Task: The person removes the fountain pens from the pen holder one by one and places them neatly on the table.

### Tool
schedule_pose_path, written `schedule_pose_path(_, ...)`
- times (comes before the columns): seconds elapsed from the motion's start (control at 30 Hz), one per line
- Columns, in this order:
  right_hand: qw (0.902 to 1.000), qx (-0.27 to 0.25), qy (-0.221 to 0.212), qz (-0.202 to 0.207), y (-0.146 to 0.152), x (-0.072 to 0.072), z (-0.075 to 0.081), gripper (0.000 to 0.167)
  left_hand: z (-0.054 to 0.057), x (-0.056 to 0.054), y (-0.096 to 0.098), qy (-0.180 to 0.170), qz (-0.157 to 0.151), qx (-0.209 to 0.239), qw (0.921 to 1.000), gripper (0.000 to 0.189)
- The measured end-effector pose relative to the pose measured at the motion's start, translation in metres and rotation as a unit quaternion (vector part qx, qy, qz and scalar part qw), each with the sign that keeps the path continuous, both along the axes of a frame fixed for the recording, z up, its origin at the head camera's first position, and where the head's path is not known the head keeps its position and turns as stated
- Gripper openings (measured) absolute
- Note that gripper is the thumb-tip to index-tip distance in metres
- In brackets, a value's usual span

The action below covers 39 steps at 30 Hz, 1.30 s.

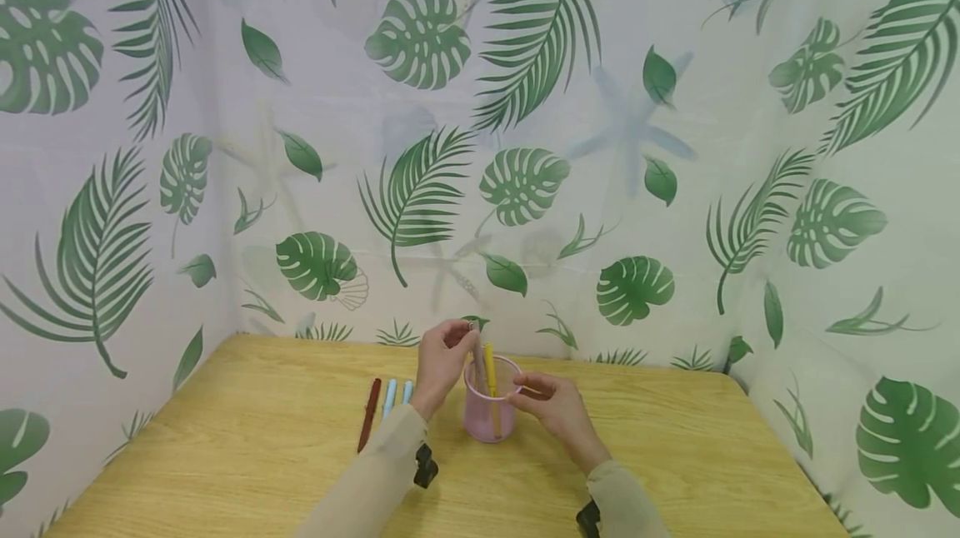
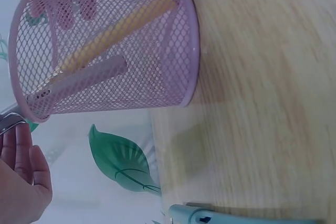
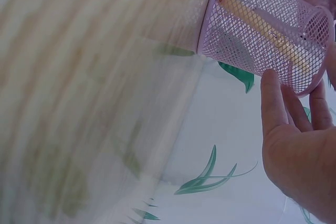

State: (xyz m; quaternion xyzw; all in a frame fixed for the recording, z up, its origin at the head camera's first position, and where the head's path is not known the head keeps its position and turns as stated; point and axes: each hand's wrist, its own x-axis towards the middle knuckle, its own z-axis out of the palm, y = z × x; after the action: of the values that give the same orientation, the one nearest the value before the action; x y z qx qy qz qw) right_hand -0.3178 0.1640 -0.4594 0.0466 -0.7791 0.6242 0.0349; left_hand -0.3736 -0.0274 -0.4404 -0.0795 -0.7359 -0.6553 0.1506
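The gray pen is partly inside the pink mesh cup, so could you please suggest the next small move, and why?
I would probably lower the gray pen further: the left wrist view shows its tip short of the base of the pink mesh cup, while the left hand pinches its upper part and the right hand holds the cup near its rim.

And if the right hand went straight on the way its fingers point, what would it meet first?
The pink mesh cup: the right hand is right up against its rim and side, though exactly which fingertips touch is hard to judge.
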Motion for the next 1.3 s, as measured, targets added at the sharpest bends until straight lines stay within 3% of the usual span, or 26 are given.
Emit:
schedule_pose_path(0.23, 1.0000, 0.005, -0.005, 0.001, 0.001, 0.000, 0.000, 0.031, 0.008, 0.001, -0.004, 0.033, -0.009, 0.006, 0.9994, 0.022)
schedule_pose_path(0.47, 0.9999, 0.006, -0.009, -0.004, -0.001, 0.000, -0.001, 0.028, 0.013, 0.002, -0.004, 0.030, -0.034, 0.034, 0.9984, 0.023)
schedule_pose_path(0.87, 0.9999, 0.003, -0.009, -0.006, -0.001, 0.000, 0.000, 0.029, 0.020, 0.003, -0.008, 0.053, -0.031, 0.050, 0.9969, 0.028)
schedule_pose_path(1.3, 1.0000, -0.009, -0.004, 0.002, 0.001, 0.001, 0.001, 0.030, 0.022, 0.007, -0.013, 0.053, -0.043, 0.078, 0.9946, 0.030)
